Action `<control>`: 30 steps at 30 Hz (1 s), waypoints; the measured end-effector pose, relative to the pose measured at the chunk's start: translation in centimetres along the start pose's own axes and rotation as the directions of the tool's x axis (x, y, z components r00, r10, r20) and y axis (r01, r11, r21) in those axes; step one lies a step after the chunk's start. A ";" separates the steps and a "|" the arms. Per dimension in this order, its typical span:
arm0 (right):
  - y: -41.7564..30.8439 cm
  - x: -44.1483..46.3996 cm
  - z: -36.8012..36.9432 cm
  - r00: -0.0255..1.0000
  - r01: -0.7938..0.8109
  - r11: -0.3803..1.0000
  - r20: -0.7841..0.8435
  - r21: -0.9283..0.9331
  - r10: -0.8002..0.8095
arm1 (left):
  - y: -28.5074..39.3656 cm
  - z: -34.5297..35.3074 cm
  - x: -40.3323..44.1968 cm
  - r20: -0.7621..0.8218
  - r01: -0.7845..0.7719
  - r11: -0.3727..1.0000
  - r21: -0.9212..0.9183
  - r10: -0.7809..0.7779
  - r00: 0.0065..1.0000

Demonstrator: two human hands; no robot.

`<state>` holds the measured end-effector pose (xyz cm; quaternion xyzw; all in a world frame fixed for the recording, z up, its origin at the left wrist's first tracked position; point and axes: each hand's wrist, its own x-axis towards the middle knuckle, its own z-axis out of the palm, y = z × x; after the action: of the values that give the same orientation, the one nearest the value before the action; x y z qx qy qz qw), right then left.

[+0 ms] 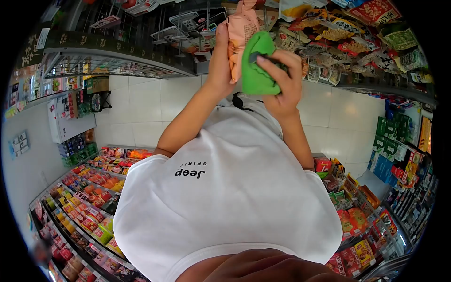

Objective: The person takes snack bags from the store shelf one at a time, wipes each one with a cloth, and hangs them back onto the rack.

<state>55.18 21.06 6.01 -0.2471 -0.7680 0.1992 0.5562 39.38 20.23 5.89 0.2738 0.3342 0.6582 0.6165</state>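
Note:
My left hand [219, 63] is closed around a pink-orange snack packet [243, 29], thumb along its near side. The packet stands roughly upright in front of the shelves, with small printed text on its face. A bright green cloth [259, 80] is bunched in my right hand [287, 83], fingers pressed into its folds. It lies against the packet's right side and covers part of it. Under my fingertips a small dark patch [255, 57] shows on the cloth; I cannot make out what it is.
Hanging snack bags [350, 30] fill the rack ahead on the right. A wire-sided shelf [117, 58] stands ahead on the left. Packed product shelves [89, 202] lie behind me on the left, with more boxed goods [354, 256] behind on the right. The aisle floor [141, 103] is pale tile.

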 end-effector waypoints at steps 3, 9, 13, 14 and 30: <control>-0.1 -0.5 0.2 0.986 0.159 0.983 0.066 -0.093 -0.153 | 0.8 -0.1 -0.2 -0.026 0.137 0.990 -0.025 -0.138 0.990; 0.2 -0.5 0.3 0.958 0.284 0.940 0.086 -0.190 -0.272 | 0.2 -0.2 -0.2 0.053 0.056 0.997 0.060 -0.059 0.997; 0.1 0.6 -0.2 0.952 0.306 0.925 0.099 -0.226 -0.290 | 0.4 -0.5 -1.0 0.132 0.146 0.989 0.030 -0.149 0.980; 0.1 1.1 -0.5 0.953 0.303 0.921 0.097 -0.244 -0.288 | 0.3 -0.7 -1.3 0.127 0.213 0.977 0.016 -0.213 0.969; -0.6 3.5 -1.2 0.957 0.289 0.933 0.082 -0.212 -0.278 | -1.5 -3.0 -1.4 0.304 0.152 0.975 0.159 -0.195 0.932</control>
<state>55.34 22.74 9.32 -0.1891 -0.8270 0.0360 0.5282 38.07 18.55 2.92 0.3861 0.2965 0.5245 0.6985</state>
